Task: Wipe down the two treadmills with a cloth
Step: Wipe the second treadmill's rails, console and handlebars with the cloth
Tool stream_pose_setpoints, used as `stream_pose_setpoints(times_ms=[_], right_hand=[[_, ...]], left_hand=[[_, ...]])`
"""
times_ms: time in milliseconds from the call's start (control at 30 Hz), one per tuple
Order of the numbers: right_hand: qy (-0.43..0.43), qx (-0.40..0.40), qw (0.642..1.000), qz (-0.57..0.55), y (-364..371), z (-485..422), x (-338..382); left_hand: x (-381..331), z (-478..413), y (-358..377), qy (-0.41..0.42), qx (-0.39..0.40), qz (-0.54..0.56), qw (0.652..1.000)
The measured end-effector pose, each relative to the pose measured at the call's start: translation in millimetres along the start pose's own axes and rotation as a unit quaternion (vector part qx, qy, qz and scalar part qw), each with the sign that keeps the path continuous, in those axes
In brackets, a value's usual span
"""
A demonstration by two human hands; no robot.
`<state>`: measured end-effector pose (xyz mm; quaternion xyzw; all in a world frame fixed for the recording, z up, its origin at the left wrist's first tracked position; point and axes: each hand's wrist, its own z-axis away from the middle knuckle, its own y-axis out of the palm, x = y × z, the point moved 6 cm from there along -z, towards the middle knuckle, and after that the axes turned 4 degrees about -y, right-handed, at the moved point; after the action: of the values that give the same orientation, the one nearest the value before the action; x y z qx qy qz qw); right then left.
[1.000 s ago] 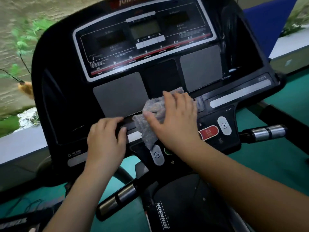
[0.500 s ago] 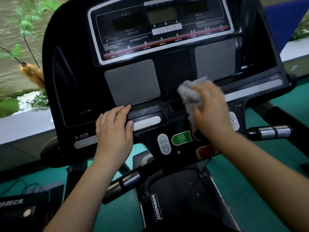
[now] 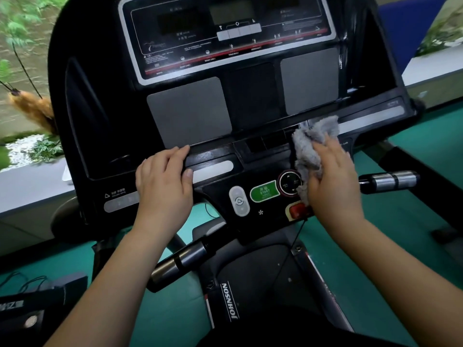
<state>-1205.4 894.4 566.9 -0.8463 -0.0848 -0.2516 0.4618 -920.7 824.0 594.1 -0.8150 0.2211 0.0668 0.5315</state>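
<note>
My right hand (image 3: 333, 181) grips the grey cloth (image 3: 310, 144), fingers curled over it and thumb pinching from below, pressing it against the treadmill (image 3: 105, 116) console. The cloth is bunched up. Its long axis runs roughly top to bottom, from the ledge under the right grey panel (image 3: 309, 81) down towards the red button (image 3: 297, 210), and it covers the right edge of the round dial (image 3: 289, 182). My left hand (image 3: 162, 186) holds nothing: its fingers lie nearly straight over the console ledge, with the thumb on the silver strip (image 3: 215, 169). The two hands are well apart, with the green start button (image 3: 265, 191) between them. Two metal-banded handlebars (image 3: 180, 261) stick out below the console. The floor (image 3: 413, 221) is green, a pale window ledge (image 3: 30, 184) runs behind the machine, and blurred foliage (image 3: 17, 26) shows beyond.
</note>
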Motion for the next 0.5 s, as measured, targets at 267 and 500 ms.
stream_pose_setpoints(times_ms=[267,500], right_hand=[[-0.217,0.073,0.973,-0.027,46,67,89],[-0.135,0.031,0.990,-0.032,11,46,16]], left_hand=[[-3,3,1,0.004,-0.033,-0.014,0.999],[-5,4,-1,0.009,-0.046,-0.004,0.999]])
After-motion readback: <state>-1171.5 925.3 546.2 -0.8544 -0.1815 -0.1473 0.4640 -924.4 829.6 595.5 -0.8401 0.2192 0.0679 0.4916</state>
